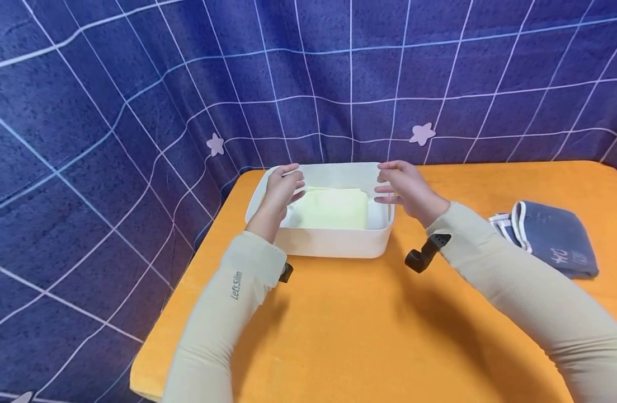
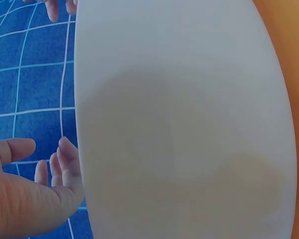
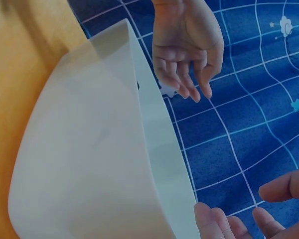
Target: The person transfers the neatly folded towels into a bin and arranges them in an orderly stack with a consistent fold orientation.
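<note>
A white rectangular bin stands on the table, with a folded pale yellow cloth lying inside it. My left hand is above the bin's left part, fingers loosely bent and holding nothing. Over the right end of the bin is my right hand, its thumb and fingers spread apart with nothing between them. In the left wrist view the bin's outer wall fills most of the picture, beside the left hand. The right wrist view shows both hands apart, over the bin's open side.
On the right of the orange-covered table lies a folded blue-grey cloth with white edging. Behind the table and along its left side hangs a dark blue curtain with a grid of lines and stars.
</note>
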### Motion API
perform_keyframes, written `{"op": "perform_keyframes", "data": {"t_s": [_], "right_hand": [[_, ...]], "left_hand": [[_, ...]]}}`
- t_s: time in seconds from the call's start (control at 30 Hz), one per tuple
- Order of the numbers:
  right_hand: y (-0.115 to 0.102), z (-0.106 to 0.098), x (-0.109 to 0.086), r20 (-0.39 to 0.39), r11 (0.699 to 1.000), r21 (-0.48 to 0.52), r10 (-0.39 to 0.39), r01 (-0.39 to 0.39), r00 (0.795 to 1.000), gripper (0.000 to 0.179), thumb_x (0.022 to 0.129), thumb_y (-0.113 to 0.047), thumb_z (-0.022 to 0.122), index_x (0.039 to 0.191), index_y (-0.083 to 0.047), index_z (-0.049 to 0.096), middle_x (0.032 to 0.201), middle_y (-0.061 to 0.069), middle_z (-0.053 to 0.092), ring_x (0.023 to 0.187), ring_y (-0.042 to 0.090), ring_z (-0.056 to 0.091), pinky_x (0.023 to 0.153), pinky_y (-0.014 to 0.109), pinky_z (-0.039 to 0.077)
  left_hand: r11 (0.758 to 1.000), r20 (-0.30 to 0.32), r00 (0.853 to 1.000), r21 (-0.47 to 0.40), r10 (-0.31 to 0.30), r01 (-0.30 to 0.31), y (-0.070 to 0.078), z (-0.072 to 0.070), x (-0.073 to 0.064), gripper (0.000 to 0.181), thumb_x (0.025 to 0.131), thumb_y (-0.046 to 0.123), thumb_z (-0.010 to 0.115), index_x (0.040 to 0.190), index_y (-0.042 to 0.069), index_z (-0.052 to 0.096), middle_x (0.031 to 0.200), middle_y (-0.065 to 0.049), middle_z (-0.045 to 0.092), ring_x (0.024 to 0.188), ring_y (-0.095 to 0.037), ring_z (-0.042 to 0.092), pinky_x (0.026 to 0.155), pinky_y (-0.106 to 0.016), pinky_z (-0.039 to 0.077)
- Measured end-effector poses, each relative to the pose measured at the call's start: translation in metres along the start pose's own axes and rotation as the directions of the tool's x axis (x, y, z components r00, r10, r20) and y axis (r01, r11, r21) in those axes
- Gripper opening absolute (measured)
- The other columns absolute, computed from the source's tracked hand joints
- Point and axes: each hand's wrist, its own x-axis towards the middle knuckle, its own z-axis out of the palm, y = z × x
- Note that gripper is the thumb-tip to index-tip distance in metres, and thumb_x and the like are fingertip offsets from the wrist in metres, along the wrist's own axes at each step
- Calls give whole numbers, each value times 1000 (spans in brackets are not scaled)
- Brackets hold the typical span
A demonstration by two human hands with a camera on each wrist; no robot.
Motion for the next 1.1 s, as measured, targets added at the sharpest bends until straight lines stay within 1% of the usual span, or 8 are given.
{"op": "perform_keyframes", "data": {"t_s": [0.17, 0.33, 0.47, 0.67, 0.77, 0.9, 1.1], "right_hand": [[-1, -4, -4, 9, 1000, 5, -8, 8, 1000, 41, 97, -13, 41, 136, -1, 34, 132, 20, 37, 111, 34, 49, 87, 40, 50], [-1, -7, -6, -14, 1000, 7, -14, 14, 1000, 40, 96, -13, 42, 134, -2, 36, 127, 17, 40, 107, 31, 50, 85, 39, 50], [-2, -10, -7, -24, 1000, 8, -20, 20, 1000, 40, 96, -13, 42, 134, -1, 36, 122, 15, 41, 108, 32, 50, 85, 39, 51], [-3, -13, -10, -26, 1000, 1, -10, 10, 1000, 41, 97, -16, 41, 135, -2, 35, 126, 16, 40, 107, 30, 51, 84, 38, 51], [-3, -15, -11, -25, 1000, 7, -15, 15, 1000, 41, 98, -16, 41, 136, -1, 35, 126, 16, 40, 104, 29, 52, 84, 37, 51], [-4, -18, -13, -32, 1000, 8, -27, 28, 999, 41, 97, -14, 42, 135, -1, 35, 128, 15, 39, 102, 29, 51, 83, 37, 52], [-5, -25, -15, -38, 999, 27, -23, 24, 999, 41, 96, -13, 40, 135, -1, 35, 127, 15, 38, 107, 32, 49, 82, 37, 52]], "left_hand": [[1000, 16, 1000, -22, -9, 10, 0, 7, -2, 40, 87, 7, 53, 127, 8, 51, 105, -7, 53, 99, -23, 56, 77, -29, 53], [999, 24, 999, -40, -20, 21, 0, 13, -2, 39, 87, 6, 54, 126, 8, 52, 101, -7, 54, 96, -22, 56, 74, -27, 53], [998, 29, 999, -51, -17, 19, 2, 17, -4, 38, 87, 7, 55, 125, 8, 54, 97, -6, 54, 95, -22, 57, 72, -26, 53], [998, 42, 999, -56, -5, 7, 3, 22, -7, 36, 87, 6, 55, 122, 7, 55, 93, -4, 54, 90, -20, 58, 69, -25, 53], [998, 45, 999, -66, -7, 10, 4, 25, -8, 34, 87, 6, 56, 121, 8, 56, 93, -4, 54, 86, -18, 58, 68, -25, 53], [997, 68, 998, -74, -6, 11, 6, 29, -9, 34, 87, 6, 56, 120, 8, 56, 97, -5, 53, 89, -20, 59, 70, -25, 54], [996, 82, 997, -87, -2, 9, 8, 37, -12, 31, 87, 6, 57, 118, 8, 57, 97, -4, 54, 89, -20, 59, 70, -25, 54]]}}
